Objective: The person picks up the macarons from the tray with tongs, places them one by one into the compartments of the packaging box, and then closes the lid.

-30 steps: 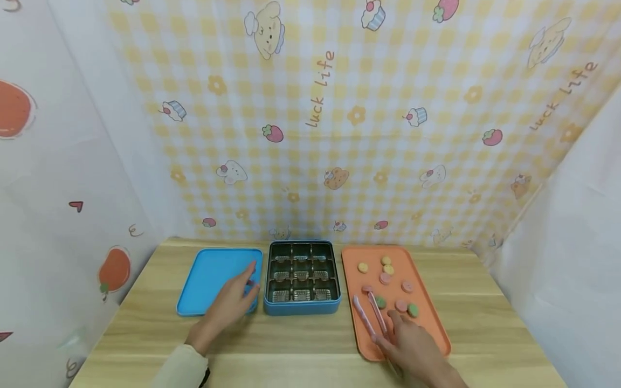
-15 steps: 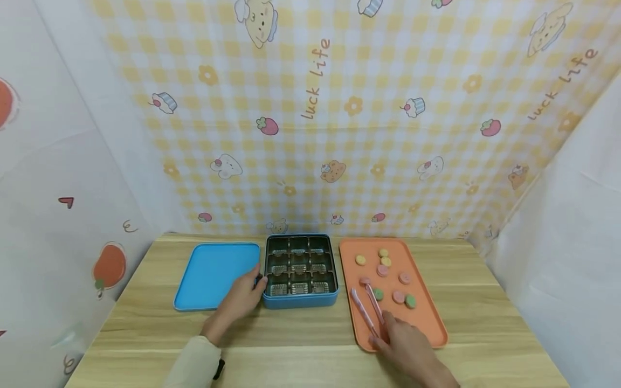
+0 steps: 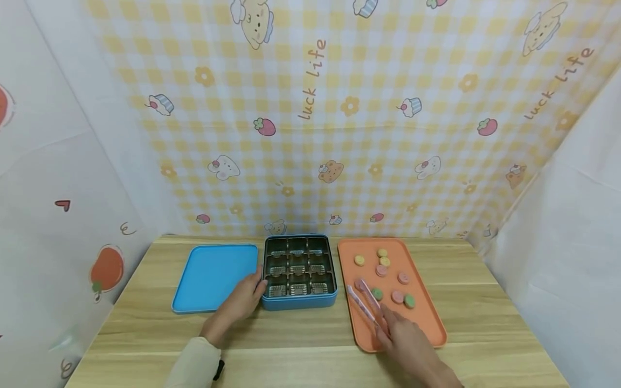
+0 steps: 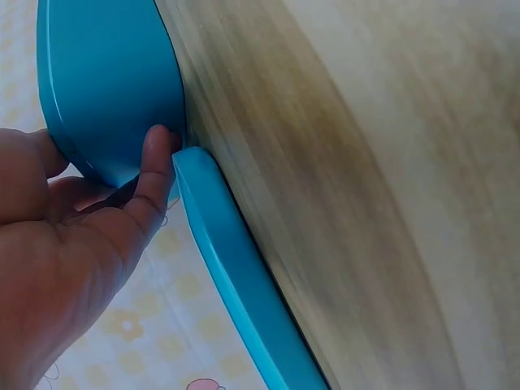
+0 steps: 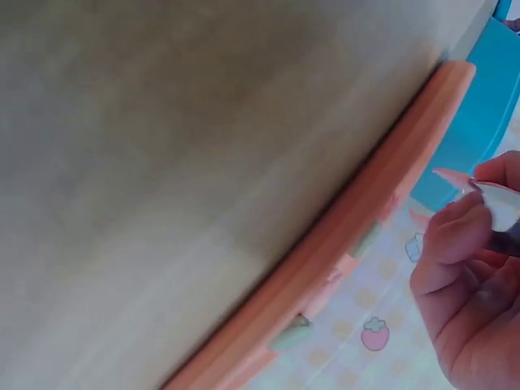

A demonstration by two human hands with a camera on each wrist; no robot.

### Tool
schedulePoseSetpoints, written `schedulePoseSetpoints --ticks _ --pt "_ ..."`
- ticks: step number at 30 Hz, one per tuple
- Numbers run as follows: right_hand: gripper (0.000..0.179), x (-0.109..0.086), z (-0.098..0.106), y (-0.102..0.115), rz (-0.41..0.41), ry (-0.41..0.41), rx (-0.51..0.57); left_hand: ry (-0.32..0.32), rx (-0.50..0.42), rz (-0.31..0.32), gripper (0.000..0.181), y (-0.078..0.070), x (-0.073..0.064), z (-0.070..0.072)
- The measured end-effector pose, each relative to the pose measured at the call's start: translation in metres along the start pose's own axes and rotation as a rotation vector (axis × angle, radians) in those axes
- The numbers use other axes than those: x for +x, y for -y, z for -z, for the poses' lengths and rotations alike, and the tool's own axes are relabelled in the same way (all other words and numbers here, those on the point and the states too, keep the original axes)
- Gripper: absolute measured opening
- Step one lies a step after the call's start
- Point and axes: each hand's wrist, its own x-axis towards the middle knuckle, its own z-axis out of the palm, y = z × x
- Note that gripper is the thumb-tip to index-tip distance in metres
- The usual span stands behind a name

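My right hand [image 3: 407,339] holds pink-and-white tongs [image 3: 371,299] over the orange tray [image 3: 422,328]. The two tong arms are spread apart, and their tips are at a pink macaron [image 3: 358,283]. A green macaron [image 3: 377,293] lies just right of the tong arms. Farther up the tray are yellow macarons [image 3: 359,261] and more pink ones. At the centre, my left hand [image 3: 242,296] touches the left side of a blue tin box [image 3: 301,303]. In the left wrist view, its fingers [image 4: 153,166] lie against the blue wall. Inside the box is a dark insert with several square compartments.
A flat blue lid-like tray [image 3: 213,277] lies left of the box, close to my left hand. Everything stands on a wood-grain table [image 3: 286,345]. A yellow checked cloth [image 3: 291,151] hangs behind, with white cloths at both sides.
My left hand has moved right from over the blue tray to the box's side. The tong tips have shifted slightly left around the pink macaron. The head view has tilted a little.
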Motion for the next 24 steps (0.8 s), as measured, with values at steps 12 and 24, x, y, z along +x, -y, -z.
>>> schedulePoseSetpoints --ticks 12,24 --pt "0.013 0.039 0.011 -0.013 0.096 -0.109 -0.044 0.025 0.019 -0.005 0.054 0.003 0.001 0.002" --pt "0.013 0.076 0.007 -0.016 0.029 0.007 -0.015 0.001 0.053 -0.027 0.051 0.003 0.004 -0.001"
